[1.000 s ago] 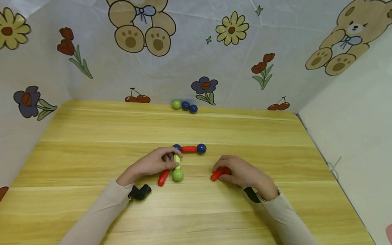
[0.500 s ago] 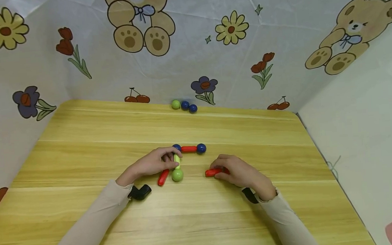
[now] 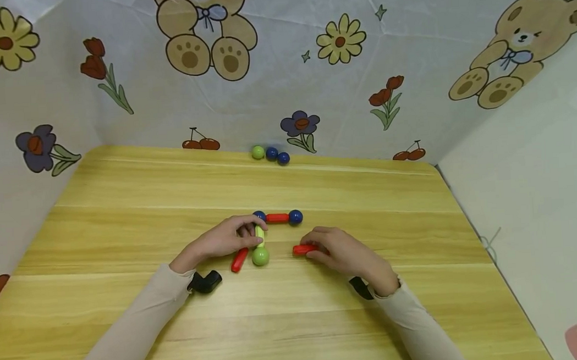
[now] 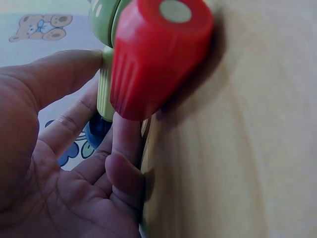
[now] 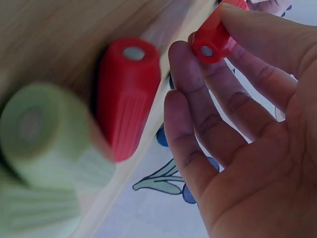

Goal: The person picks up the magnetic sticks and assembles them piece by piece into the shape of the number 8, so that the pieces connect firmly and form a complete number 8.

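Observation:
My left hand point(image 3: 222, 239) pinches a yellow-green magnetic rod point(image 3: 259, 235) between thumb and fingers. One end of that rod meets a green ball point(image 3: 260, 256), the other a blue ball point(image 3: 259, 216) partly covered by the fingers. From there a red rod point(image 3: 277, 218) runs across to a second blue ball point(image 3: 296, 217). Under the left hand lies a loose red rod point(image 4: 158, 64). Right of this group, my right hand point(image 3: 341, 249) holds another red magnetic rod point(image 3: 302, 249) by thumb and fingertips; its metal end disc shows in the right wrist view.
Close to the right wrist camera lie a red rod point(image 5: 126, 101) and pale green pieces point(image 5: 59, 136), hidden in the head view. A green ball point(image 3: 258, 152) and two blue balls point(image 3: 277, 156) sit at the back edge of the wooden table point(image 3: 203, 328).
My right hand has moved left with its red rod, which has turned from slanted to nearly level across the table. My left hand stays in place.

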The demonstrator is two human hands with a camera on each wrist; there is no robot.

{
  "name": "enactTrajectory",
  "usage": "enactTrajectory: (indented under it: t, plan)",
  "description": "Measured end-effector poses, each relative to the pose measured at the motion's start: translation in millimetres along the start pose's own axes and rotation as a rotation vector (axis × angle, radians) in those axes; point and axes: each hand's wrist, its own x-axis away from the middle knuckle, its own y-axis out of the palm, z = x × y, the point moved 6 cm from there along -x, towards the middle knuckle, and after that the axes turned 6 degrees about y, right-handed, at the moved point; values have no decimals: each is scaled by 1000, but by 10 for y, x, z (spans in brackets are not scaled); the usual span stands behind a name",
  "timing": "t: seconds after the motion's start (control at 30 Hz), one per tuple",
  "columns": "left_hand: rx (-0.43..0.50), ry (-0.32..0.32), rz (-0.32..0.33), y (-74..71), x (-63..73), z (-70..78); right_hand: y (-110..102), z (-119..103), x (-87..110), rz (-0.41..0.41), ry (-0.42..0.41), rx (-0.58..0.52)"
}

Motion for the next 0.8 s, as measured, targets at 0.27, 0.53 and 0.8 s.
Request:
enactTrajectory:
  t: [0.27,0.53,0.8]
  plan:
    - [11,-4,3,-4,8,-1,43,-144,-115,-19,-29,33]
    - [13,3,2,-2,13,26,100,-252,-192,-41,-32,49]
    - [3,3,0,-3,9,27,111,-344,-245,-44,-57,68]
